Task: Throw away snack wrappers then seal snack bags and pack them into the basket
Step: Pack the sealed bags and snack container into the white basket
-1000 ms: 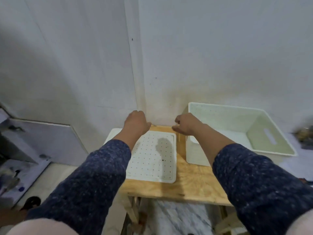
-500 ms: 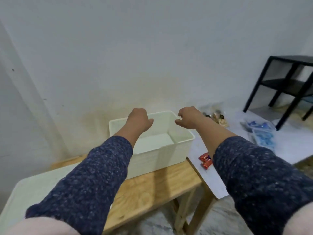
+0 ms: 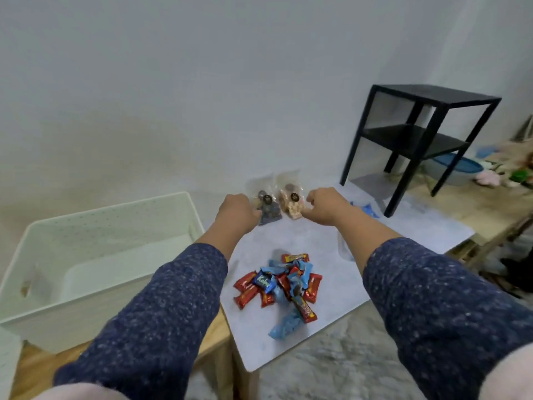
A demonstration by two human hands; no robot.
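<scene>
**Both fists out over the snack bags**

Left hand [image 3: 238,210] and right hand [image 3: 326,207] curled, gripping nothing visible, either side of two clear snack bags [image 3: 278,202]. Nearer than the bags, wrapper pile [image 3: 284,287] on grey mat [image 3: 326,246]. Left of the bags, white basket [image 3: 101,220].

Soft, dim indoor light with faint shadows and no glare; slight motion blur throughout, and wide-angle bending at the edges.
</scene>
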